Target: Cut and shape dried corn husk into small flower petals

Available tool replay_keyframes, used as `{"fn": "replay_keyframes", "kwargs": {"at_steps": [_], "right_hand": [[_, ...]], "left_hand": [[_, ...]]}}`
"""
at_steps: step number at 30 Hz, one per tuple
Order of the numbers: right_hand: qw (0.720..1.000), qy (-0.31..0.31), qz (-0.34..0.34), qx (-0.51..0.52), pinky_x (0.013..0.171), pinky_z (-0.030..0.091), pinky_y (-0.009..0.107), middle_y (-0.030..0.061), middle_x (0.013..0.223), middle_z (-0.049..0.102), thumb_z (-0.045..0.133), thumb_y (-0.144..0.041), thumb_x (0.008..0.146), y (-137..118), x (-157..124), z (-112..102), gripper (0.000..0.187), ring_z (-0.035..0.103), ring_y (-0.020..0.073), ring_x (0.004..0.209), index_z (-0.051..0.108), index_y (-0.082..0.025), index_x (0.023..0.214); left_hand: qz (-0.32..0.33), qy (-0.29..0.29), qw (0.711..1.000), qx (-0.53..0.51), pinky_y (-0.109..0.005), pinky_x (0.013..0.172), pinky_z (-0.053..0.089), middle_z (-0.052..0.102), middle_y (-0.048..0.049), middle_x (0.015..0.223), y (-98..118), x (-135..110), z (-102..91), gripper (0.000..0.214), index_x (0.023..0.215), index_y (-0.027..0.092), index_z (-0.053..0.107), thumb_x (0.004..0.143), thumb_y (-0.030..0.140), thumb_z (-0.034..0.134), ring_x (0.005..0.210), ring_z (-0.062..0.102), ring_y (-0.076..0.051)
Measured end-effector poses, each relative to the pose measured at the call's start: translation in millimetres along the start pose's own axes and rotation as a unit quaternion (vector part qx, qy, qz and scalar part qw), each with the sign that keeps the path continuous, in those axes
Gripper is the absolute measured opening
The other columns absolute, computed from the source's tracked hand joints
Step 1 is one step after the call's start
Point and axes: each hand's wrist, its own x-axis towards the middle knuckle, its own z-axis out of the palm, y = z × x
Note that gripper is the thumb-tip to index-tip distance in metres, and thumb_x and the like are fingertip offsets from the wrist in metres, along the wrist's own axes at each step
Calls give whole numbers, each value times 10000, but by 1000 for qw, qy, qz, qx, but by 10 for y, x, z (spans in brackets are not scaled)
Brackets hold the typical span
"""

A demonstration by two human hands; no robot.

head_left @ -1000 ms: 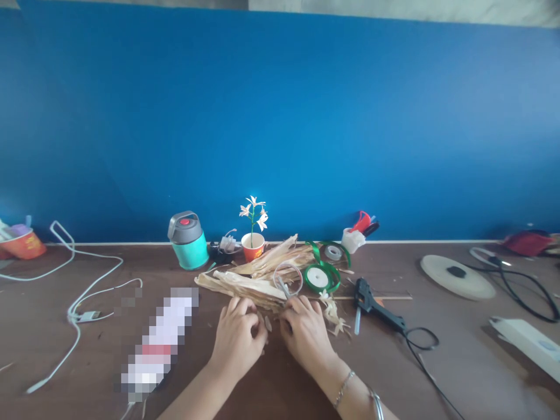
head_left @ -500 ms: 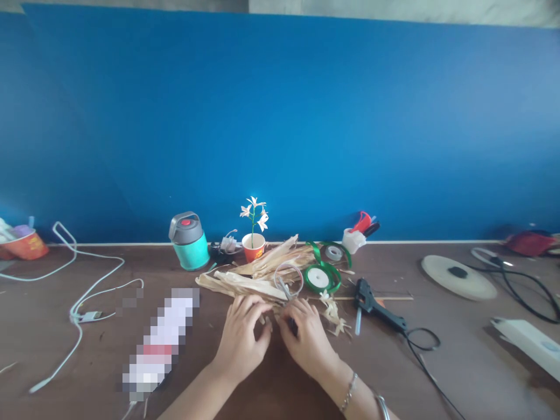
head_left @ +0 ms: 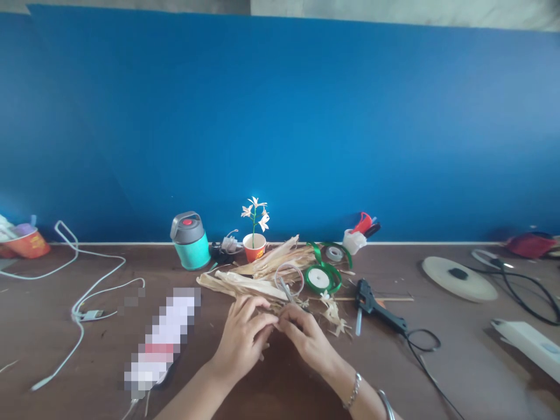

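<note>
The hands (head_left: 241,338) meet, fingers close together (anything held is hidden; I cannot tell), by pale husks (head_left: 245,284).

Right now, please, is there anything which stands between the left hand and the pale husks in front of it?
Nothing visible stands between them: the pale husks lie just beyond the left hand, though I cannot tell whether they touch it.

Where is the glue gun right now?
In the head view, the glue gun lies on the table, to the right of the right hand and the ribbon spool.
</note>
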Motion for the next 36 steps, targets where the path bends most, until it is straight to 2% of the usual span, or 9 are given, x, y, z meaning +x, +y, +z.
{"fn": "replay_keyframes", "kwargs": {"at_steps": [3, 6, 9, 11, 14, 19, 29, 32, 36], "right_hand": [[996, 38, -46, -62, 749, 438, 314, 40, 794, 604, 426, -242, 909, -41, -23, -18, 209, 552, 190, 785, 584, -192, 780], [989, 53, -89, -110, 815, 426, 343, 51, 875, 623, 489, -173, 846, -85, -39, -23, 123, 555, 210, 866, 600, -205, 889], [991, 52, -79, -92, 768, 428, 323, 41, 800, 601, 497, -175, 847, -93, -29, -13, 121, 551, 197, 808, 572, -199, 755], [996, 49, -54, -49, 738, 424, 307, 35, 762, 581, 483, -225, 874, -79, -14, -9, 200, 540, 186, 771, 532, -195, 683], [999, 38, -16, 19, 695, 410, 282, 15, 728, 543, 485, -314, 888, -57, 2, -14, 254, 507, 167, 723, 502, -193, 665], [996, 10, 30, 78, 675, 399, 265, 0, 710, 513, 517, -363, 869, -69, 7, -19, 281, 479, 156, 705, 510, -187, 650], [996, 15, 52, 69, 639, 392, 260, -9, 679, 488, 513, -397, 871, -39, -1, 8, 297, 464, 156, 677, 511, -190, 658], [998, 20, 38, 37, 649, 409, 262, -1, 694, 515, 479, -350, 889, -62, -12, -4, 270, 489, 161, 685, 527, -191, 677], [994, 51, -54, -74, 757, 419, 305, 32, 817, 595, 467, -224, 869, -99, -38, -2, 125, 540, 195, 803, 575, -201, 813]], "left_hand": [[-38, -7, 999, -39, -375, 848, 453, 624, -56, 975, -4, 12, 2, 142, 829, 239, 682, 863, 179, 558, 967, 550, -220], [-92, -25, 991, -94, -366, 871, 459, 627, -57, 970, 7, 35, -2, 136, 762, 222, 665, 857, 196, 571, 983, 552, -217], [-115, -38, 983, -139, -361, 885, 460, 630, -61, 973, 23, 47, -12, 122, 744, 210, 647, 840, 176, 579, 991, 556, -217], [-109, -35, 983, -146, -367, 889, 458, 629, -63, 987, 27, 45, -14, 79, 836, 212, 652, 818, 161, 595, 997, 553, -221], [-73, -26, 990, -115, -368, 872, 452, 630, -61, 991, 28, 35, -8, 183, 969, 216, 633, 809, 136, 595, 982, 550, -219], [-5, 17, 999, -37, -351, 826, 439, 636, -48, 920, 54, 27, -13, 144, 853, 217, 640, 858, 125, 528, 912, 560, -198], [14, 32, 999, 28, -340, 813, 424, 648, -48, 949, 118, 5, -28, 172, 913, 234, 645, 854, 127, 523, 918, 565, -200], [16, 45, 999, 25, -341, 812, 417, 646, -41, 938, 117, 3, -24, 148, 853, 233, 647, 843, 125, 546, 912, 564, -200], [-16, 60, 998, 10, -346, 814, 423, 643, -44, 917, 122, 5, -13, 120, 810, 210, 627, 838, 123, 548, 908, 565, -202]]}}
